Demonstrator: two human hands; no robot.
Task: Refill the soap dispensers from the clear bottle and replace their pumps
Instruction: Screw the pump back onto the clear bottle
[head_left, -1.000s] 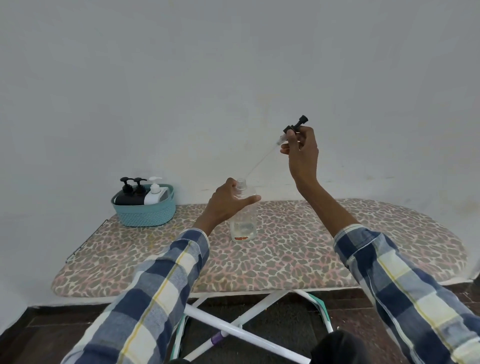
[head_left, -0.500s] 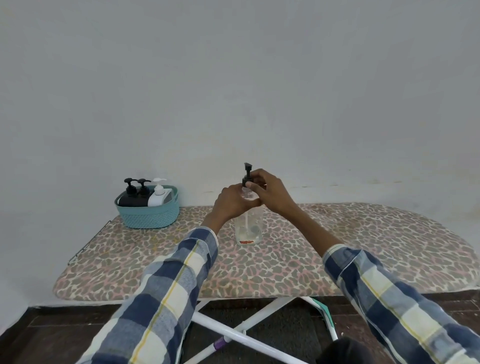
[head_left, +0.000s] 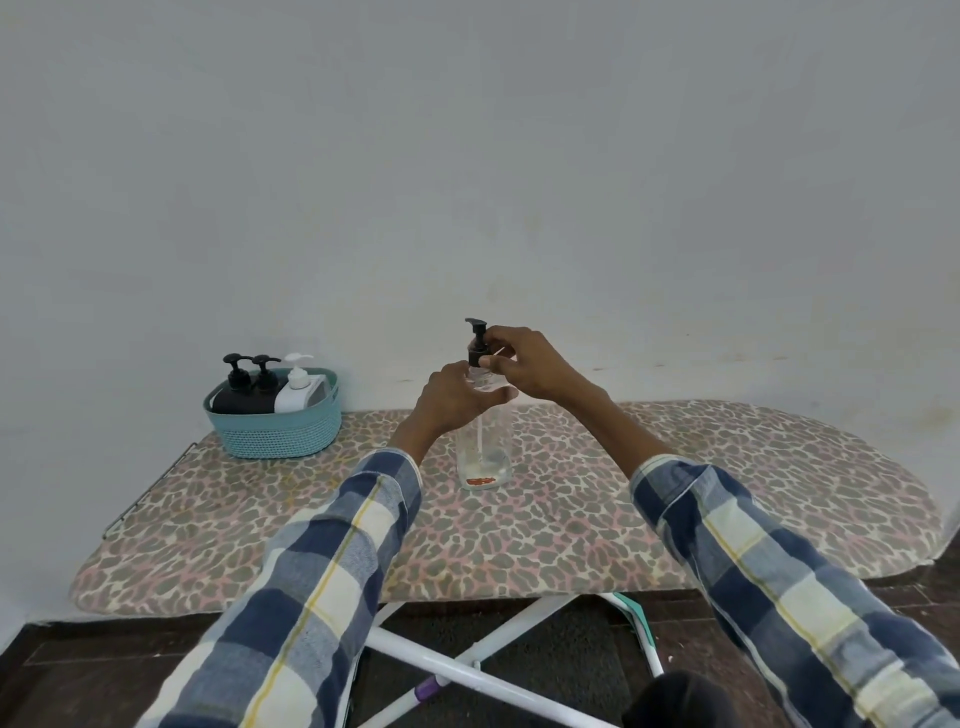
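Both hands, left (head_left: 451, 397) and right (head_left: 524, 364), grip the clear bottle (head_left: 484, 449).

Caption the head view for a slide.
Left hand steadies clear bottle; right hand seats black pump.

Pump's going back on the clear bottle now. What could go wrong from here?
1. The bottle is tall, narrow and nearly empty on a padded ironing board; twisting the pump could tip it if the left hand loosens.
2. The right hand pinches only the pump collar; it might cross-thread and leak.
3. The basket of dispensers sits near the board's end; a bump could shift it.
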